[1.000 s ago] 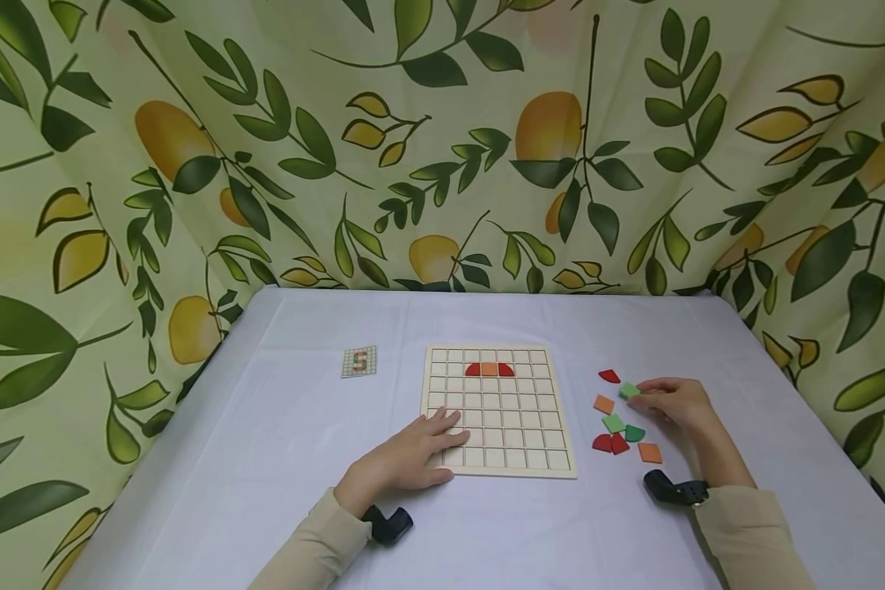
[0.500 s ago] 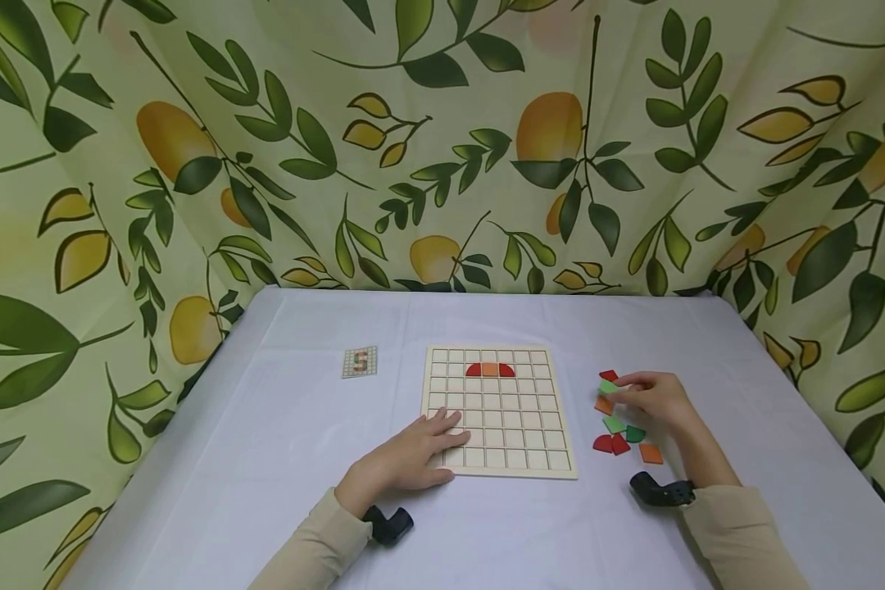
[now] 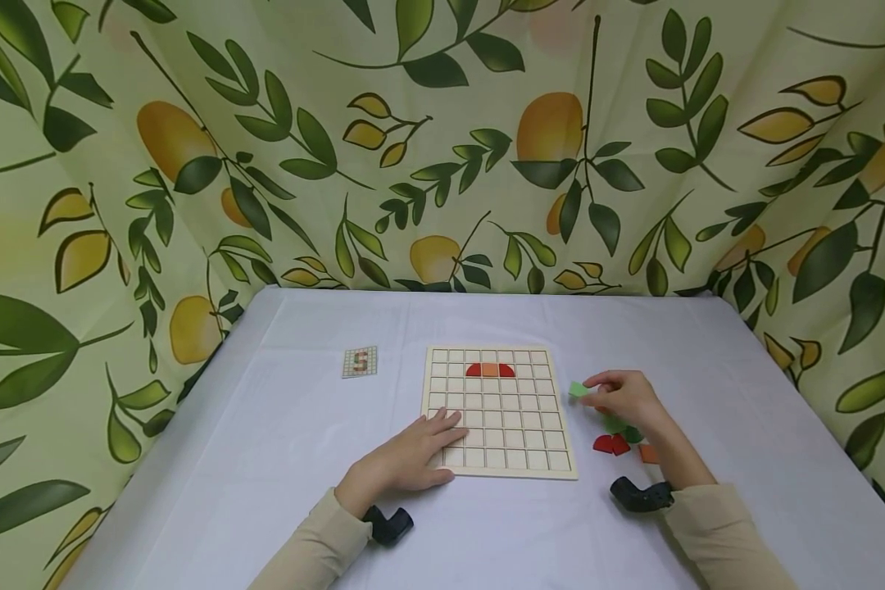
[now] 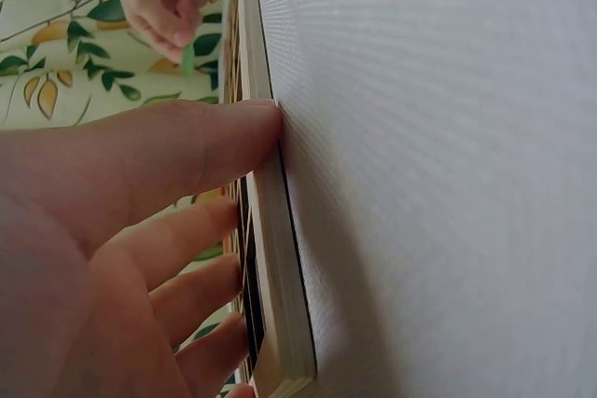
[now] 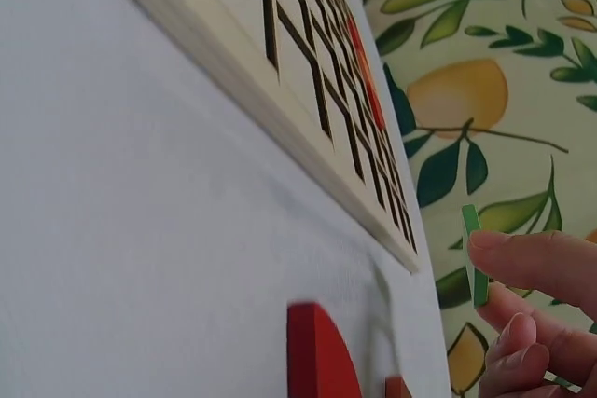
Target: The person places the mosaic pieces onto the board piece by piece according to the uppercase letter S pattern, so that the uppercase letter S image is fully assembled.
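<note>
Landmark: the flat pale wooden gridded board [image 3: 516, 419]. The light green flat square tile [image 3: 578, 390] is just right of the board's right side, level with its far half, raised and not touching it. The right hand [image 3: 625, 397] is clamped on the tile, pinching it between its digits at the side away from the board; the tile's free side points left, toward the board. Its face is square, so no long axis is evident there; the right wrist view shows it nearly edge-on, a thin strip with its long axis close to upright in that view, slightly tilted.

The left hand [image 3: 411, 456] has its fingers apart, resting on the board's near-left part, with the thumb at the board's near edge.

In the board's second row from the far edge, an orange square piece [image 3: 490, 369] sits between a red rounded piece [image 3: 474, 370] and a second red rounded piece [image 3: 506, 370]; this run lies left to right.

Right of the board, partly beneath the right hand and forearm, are loose red, orange and green pieces [image 3: 602, 443]. Left of the board's far half lies a small square gridded card [image 3: 359, 361].
</note>
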Demonstrator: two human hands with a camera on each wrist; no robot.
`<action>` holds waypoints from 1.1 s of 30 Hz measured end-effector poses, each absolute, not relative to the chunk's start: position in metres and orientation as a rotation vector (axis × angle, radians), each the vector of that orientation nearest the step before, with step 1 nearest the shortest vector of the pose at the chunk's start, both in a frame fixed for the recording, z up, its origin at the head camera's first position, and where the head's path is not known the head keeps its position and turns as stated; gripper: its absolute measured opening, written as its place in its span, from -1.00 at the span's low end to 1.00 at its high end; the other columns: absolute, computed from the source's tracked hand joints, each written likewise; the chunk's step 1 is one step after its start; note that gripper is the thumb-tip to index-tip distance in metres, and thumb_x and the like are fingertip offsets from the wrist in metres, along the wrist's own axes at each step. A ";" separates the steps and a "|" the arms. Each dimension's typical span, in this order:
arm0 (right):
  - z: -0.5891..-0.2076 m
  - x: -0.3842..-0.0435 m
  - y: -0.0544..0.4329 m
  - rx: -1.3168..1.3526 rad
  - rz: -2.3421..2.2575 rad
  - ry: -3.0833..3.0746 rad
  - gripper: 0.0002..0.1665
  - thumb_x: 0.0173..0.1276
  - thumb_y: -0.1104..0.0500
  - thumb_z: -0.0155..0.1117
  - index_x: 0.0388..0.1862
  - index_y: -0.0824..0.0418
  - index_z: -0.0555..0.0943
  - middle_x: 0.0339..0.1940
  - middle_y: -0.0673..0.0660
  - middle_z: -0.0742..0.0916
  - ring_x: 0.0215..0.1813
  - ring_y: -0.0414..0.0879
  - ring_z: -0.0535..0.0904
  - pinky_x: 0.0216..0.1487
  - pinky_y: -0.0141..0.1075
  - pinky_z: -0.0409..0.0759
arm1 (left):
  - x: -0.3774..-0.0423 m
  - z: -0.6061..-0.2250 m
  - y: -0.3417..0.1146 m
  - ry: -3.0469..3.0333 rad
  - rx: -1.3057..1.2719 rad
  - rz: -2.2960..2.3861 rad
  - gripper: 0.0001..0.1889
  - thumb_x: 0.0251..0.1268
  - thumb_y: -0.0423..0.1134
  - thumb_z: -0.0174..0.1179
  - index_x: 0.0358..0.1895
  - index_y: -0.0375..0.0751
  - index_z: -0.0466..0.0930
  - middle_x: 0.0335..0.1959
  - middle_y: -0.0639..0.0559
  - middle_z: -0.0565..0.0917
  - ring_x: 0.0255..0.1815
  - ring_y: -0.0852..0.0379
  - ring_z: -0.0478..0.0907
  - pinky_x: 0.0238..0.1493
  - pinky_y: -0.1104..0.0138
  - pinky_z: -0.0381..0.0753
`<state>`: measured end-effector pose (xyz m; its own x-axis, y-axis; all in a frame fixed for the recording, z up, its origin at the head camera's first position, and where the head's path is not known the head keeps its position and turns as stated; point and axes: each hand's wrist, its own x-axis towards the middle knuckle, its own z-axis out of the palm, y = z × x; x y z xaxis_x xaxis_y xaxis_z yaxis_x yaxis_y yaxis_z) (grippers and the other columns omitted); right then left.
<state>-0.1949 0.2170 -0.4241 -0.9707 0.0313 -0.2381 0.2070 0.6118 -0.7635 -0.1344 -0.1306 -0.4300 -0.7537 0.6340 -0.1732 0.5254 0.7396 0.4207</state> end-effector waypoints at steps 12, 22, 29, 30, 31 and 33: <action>-0.419 -0.198 0.198 0.107 -1.273 2.656 -0.54 0.13 0.13 0.45 -0.03 0.36 0.65 -0.60 -0.02 0.44 -0.47 -0.15 0.34 -0.56 -0.39 0.27 | -0.135 -0.429 -0.129 2.636 0.859 0.469 -0.32 0.29 -0.09 0.18 0.46 -0.11 0.21 0.56 -0.02 0.16 0.62 -0.07 0.00 0.60 0.00 0.07; -0.419 -0.202 0.187 0.106 -1.283 2.654 -0.56 0.12 0.15 0.46 -0.05 0.35 0.66 -0.57 -0.01 0.46 -0.37 -0.13 0.34 -0.51 -0.40 0.28 | -0.135 -0.429 -0.129 2.633 0.853 0.470 -0.32 0.29 -0.09 0.17 0.46 -0.10 0.22 0.56 -0.01 0.16 0.62 -0.06 -0.01 0.60 0.00 0.07; -0.418 -0.204 0.179 0.107 -1.294 2.662 -0.57 0.09 0.17 0.47 -0.07 0.36 0.67 -0.55 0.00 0.47 -0.35 -0.12 0.35 -0.47 -0.39 0.29 | -0.135 -0.429 -0.130 2.632 0.876 0.482 -0.32 0.30 -0.10 0.17 0.46 -0.14 0.22 0.56 -0.04 0.17 0.62 -0.09 0.00 0.58 -0.02 0.09; -0.418 -0.205 0.178 0.109 -1.292 2.665 -0.58 0.09 0.18 0.47 -0.08 0.35 0.67 -0.54 0.00 0.47 -0.35 -0.12 0.35 -0.46 -0.40 0.29 | -0.134 -0.429 -0.130 2.632 0.879 0.484 -0.32 0.30 -0.10 0.17 0.46 -0.14 0.22 0.56 -0.05 0.17 0.62 -0.09 0.00 0.58 -0.03 0.09; -0.418 -0.205 0.177 0.107 -1.290 2.666 -0.58 0.08 0.18 0.47 -0.08 0.35 0.67 -0.53 0.00 0.47 -0.34 -0.12 0.35 -0.45 -0.40 0.29 | -0.134 -0.429 -0.130 2.633 0.878 0.483 -0.32 0.30 -0.10 0.17 0.46 -0.13 0.22 0.56 -0.04 0.17 0.62 -0.09 0.00 0.58 -0.02 0.09; -0.418 -0.206 0.175 0.094 -1.289 2.668 -0.58 0.09 0.17 0.47 -0.09 0.35 0.68 -0.52 0.00 0.47 -0.34 -0.12 0.34 -0.44 -0.39 0.29 | -0.134 -0.429 -0.130 2.632 0.878 0.487 -0.33 0.29 -0.11 0.18 0.46 -0.14 0.22 0.56 -0.05 0.17 0.62 -0.09 0.00 0.58 -0.02 0.09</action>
